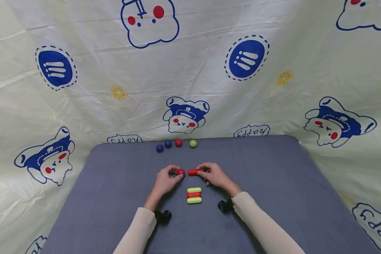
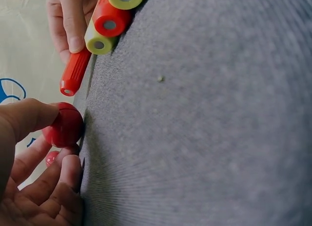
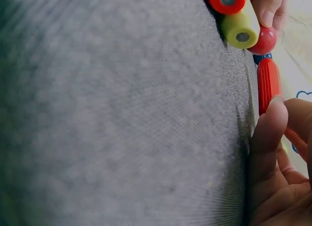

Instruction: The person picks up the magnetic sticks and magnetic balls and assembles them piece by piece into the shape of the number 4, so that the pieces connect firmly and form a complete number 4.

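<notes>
My left hand (image 1: 165, 180) pinches a red ball (image 1: 181, 172) between thumb and fingers, close over the grey table. Facing it, my right hand (image 1: 216, 175) pinches a red ribbed rod (image 1: 194, 172) by its right end. The rod's free end points at the ball, with a small gap between the two. Nearer to me lie two yellow-green rods (image 1: 194, 200) with a red rod (image 1: 194, 195) between them, side by side. In the left wrist view, grey discs show in the ends of these rods, and the held rod (image 2: 75, 72) has a small grey tip.
Along the table's back edge sit two blue balls (image 1: 159, 148), another red ball (image 1: 178, 143) and a green ball (image 1: 193, 143). A printed cloth (image 1: 203, 81) hangs behind the grey table (image 1: 120, 204). Each wrist carries a black camera (image 1: 224, 206).
</notes>
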`<state>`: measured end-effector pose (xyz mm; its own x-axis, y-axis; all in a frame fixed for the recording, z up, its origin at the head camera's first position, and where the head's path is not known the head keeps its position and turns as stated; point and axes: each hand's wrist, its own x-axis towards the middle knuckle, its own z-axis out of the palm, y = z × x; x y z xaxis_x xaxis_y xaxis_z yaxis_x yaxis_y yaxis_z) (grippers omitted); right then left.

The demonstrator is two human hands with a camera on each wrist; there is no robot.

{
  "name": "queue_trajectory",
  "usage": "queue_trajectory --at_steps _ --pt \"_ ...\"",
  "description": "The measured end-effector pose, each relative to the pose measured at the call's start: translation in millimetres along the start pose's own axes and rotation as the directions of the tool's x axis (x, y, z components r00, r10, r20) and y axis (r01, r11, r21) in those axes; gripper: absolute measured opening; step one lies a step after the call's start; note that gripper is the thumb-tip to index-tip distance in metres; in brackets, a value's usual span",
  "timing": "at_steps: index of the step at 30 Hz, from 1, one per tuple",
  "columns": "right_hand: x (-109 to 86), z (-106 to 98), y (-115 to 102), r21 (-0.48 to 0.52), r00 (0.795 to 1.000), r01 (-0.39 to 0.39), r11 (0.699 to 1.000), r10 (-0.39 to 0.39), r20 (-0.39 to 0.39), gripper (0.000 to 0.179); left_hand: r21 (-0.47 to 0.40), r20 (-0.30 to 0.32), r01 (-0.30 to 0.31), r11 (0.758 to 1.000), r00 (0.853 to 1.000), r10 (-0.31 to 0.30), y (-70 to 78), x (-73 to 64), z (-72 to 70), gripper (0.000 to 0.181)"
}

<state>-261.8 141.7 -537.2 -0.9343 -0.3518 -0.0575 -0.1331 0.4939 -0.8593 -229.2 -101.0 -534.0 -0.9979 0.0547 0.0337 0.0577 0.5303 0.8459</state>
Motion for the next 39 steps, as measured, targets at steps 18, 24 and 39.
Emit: queue_trajectory --at_steps 18,24,39 --pt "-2.6 1.6 -1.9 0.032 1.000 0.024 0.999 -0.025 0.013 0.021 -0.054 0.000 0.003 0.999 1.000 -0.003 0.1 -2.9 -3.1 0.025" --pt "-0.9 3.9 0.8 0.030 1.000 -0.006 1.000 0.005 0.024 0.021 -0.063 0.013 0.020 0.998 1.000 -0.019 -0.9 -3.8 -5.0 0.025" --pt "1.1 3.6 -0.3 0.006 0.999 -0.014 1.000 0.014 0.029 0.021 -0.069 0.021 -0.001 0.998 1.000 0.003 -1.4 -2.6 -7.4 0.025"
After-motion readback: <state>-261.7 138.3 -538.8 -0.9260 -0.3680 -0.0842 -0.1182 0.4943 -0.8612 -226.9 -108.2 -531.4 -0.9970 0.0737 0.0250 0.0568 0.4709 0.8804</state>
